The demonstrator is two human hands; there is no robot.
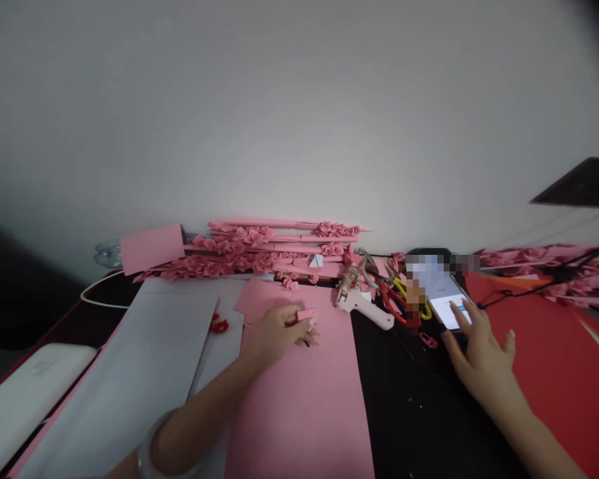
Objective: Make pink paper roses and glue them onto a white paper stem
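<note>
Pinched in my left hand (278,332) is a small folded piece of pink paper (307,313), held above a large pink paper sheet (299,412). My right hand (484,352) has its fingers spread over a smartphone (442,293) with a lit screen, the fingertips at the lower part of the screen. Part of the phone is blurred out. Between the hands lie a pale hot glue gun (364,307), red-handled pliers (392,303) and a yellow-handled tool (404,291). A small pink paper scrap (428,340) rests near the phone.
Pink paper flower stems (229,256) are heaped along the wall, with more flowers (579,279) at the right. White sheets (140,359) and a white box-like object (34,392) lie left. Red paper (544,372) is under my right arm. Red scissor handles (218,324) show beside the sheets.
</note>
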